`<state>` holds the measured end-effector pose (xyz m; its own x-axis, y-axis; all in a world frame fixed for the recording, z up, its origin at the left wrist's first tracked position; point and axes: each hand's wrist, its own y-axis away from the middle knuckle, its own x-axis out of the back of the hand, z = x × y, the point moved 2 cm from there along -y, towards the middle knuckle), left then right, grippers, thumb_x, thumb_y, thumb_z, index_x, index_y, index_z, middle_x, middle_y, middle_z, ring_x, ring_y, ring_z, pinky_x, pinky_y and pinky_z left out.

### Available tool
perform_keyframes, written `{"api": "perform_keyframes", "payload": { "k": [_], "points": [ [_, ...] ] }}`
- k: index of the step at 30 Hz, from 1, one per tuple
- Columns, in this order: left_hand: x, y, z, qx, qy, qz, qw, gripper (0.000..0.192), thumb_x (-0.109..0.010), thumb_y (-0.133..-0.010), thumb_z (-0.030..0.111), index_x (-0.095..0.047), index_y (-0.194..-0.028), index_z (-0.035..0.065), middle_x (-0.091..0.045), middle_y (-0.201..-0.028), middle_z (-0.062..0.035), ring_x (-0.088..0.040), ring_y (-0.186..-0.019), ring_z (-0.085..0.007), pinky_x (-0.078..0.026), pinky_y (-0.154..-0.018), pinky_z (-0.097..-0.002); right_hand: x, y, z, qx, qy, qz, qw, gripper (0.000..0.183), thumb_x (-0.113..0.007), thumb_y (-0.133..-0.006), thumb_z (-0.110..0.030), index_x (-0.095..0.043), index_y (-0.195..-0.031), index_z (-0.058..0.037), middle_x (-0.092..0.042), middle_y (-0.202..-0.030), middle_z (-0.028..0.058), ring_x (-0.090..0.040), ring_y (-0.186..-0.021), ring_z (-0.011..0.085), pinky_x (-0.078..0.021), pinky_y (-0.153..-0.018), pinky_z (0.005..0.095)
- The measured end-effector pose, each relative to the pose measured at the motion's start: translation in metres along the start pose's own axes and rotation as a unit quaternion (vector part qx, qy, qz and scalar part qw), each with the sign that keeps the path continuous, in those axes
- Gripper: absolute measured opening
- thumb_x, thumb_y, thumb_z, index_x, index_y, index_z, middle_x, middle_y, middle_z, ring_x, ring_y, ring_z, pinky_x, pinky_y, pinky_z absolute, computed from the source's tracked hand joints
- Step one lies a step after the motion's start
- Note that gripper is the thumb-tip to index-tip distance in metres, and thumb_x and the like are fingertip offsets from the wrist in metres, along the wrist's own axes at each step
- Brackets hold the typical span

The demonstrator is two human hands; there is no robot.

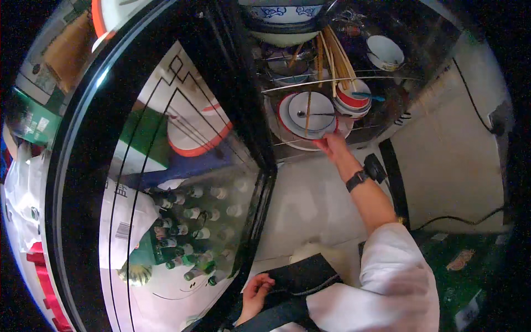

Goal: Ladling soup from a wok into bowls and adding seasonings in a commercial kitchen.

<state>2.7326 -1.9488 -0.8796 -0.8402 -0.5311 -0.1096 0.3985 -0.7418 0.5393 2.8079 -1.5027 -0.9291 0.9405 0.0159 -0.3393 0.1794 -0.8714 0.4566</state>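
Note:
Inside a cabinet, my right hand (332, 145) holds the near rim of a red-rimmed dish (283, 114). A smaller white bowl or plate (319, 101) sits in that dish, with a single chopstick (308, 108) and a thin dark utensil lying across it. Just right of it is a stack of bowls (352, 101), red and white, with a blue-handled utensil (369, 96) on top. Several long chopsticks (338, 58) lean against the stack. Low in front of my body, my left hand (258, 288) is half curled beside a black bag or apron (307, 274); whether it grips anything is unclear.
A black-framed glass door (265, 178) stands open at my left; through it show several green bottles (201, 232) and a white bag (124, 224). A wire shelf edge (307, 86) crosses above the dish. A large blue-patterned bowl (286, 14) and a white bowl (386, 52) sit higher.

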Motion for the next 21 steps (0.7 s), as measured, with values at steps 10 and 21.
{"api": "perform_keyframes", "payload": {
  "k": [10, 21],
  "points": [
    [-0.019, -0.005, -0.005, -0.040, 0.020, 0.049, 0.998, 0.024, -0.045, -0.081, -0.003, -0.045, -0.105, -0.0006, -0.057, -0.086, -0.0080, -0.052, -0.078, -0.0132, -0.041, -0.073, -0.0236, 0.014, 0.050, -0.030, 0.031, 0.083, -0.061, 0.994, 0.050, -0.042, -0.066, 0.002, -0.040, -0.115, -0.0082, -0.056, -0.088, 0.0092, -0.058, -0.066, 0.0178, -0.0507, -0.050, 0.0262],
    [-0.071, -0.039, 0.036, -0.062, 0.108, 0.021, 0.992, 0.031, -0.042, -0.085, 0.006, -0.038, -0.116, 0.0027, -0.053, -0.102, -0.0099, -0.052, -0.090, -0.0170, -0.040, -0.078, -0.0273, 0.050, 0.129, -0.008, -0.081, 0.133, -0.148, 0.977, 0.050, -0.045, -0.070, -0.007, -0.038, -0.120, -0.0091, -0.057, -0.090, 0.0055, -0.057, -0.063, 0.0145, -0.0475, -0.045, 0.0261]
  ]
}}
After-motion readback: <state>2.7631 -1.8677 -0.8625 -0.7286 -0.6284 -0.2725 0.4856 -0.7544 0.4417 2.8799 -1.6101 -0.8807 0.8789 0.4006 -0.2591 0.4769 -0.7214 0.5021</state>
